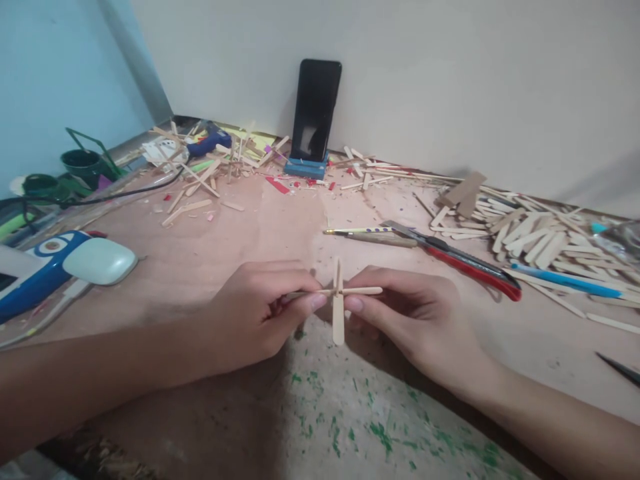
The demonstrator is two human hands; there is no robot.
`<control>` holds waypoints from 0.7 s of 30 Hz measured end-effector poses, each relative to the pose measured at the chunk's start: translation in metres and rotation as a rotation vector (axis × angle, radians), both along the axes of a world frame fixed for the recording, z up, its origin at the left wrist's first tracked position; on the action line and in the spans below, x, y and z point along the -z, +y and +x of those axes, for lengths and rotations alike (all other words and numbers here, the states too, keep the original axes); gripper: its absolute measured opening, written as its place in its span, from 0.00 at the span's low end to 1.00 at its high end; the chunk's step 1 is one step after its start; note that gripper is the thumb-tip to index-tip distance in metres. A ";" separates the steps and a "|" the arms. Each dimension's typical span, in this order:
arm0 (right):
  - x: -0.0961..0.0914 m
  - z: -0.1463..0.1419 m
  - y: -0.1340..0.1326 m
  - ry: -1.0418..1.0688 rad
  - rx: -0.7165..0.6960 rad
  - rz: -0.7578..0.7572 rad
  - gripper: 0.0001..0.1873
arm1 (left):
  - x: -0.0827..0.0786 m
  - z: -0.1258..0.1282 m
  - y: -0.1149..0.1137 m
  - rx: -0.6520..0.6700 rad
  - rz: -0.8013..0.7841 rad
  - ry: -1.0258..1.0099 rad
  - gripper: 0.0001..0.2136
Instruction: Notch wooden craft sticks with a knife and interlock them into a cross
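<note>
Both my hands meet low in the middle of the view around a small cross of wooden craft sticks [339, 313]. My left hand [260, 313] pinches the left end of the thin horizontal stick between thumb and fingers. My right hand [415, 317] pinches the right side, its thumb tip pressed close to the joint. The wider upright stick points down toward me and hangs just above the worn wooden tabletop [240, 233].
A red-handled cutter [465, 263] and a pencil [357, 231] lie just beyond my hands. Loose craft sticks [530, 233] pile at the right with a blue pen [565, 281]. A black phone [315, 113] stands against the wall; a glue gun [207, 141], green pots [83, 163] and a blue-white device [60, 267] sit left.
</note>
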State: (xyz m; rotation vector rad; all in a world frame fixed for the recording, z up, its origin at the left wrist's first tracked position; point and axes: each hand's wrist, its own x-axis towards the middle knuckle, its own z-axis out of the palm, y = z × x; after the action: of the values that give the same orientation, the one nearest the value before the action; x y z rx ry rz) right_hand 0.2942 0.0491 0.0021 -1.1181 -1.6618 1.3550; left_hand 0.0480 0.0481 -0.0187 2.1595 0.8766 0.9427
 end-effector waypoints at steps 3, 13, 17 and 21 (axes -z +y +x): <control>0.001 0.002 0.000 -0.014 -0.018 0.042 0.14 | 0.001 -0.002 0.000 0.027 0.009 -0.003 0.14; 0.004 0.003 0.001 -0.059 -0.090 0.083 0.15 | 0.008 -0.005 0.000 0.076 -0.006 0.015 0.15; 0.004 0.003 0.001 -0.078 -0.092 0.127 0.14 | 0.009 -0.007 0.001 0.105 -0.011 0.007 0.14; 0.008 0.004 0.001 -0.086 -0.016 0.138 0.14 | 0.007 -0.006 0.001 0.095 -0.005 0.003 0.14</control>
State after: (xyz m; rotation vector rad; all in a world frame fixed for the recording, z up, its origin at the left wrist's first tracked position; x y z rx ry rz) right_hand 0.2979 0.0498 -0.0063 -1.0979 -1.8002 1.1971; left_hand 0.0416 0.0493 -0.0252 2.1791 0.7694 0.8893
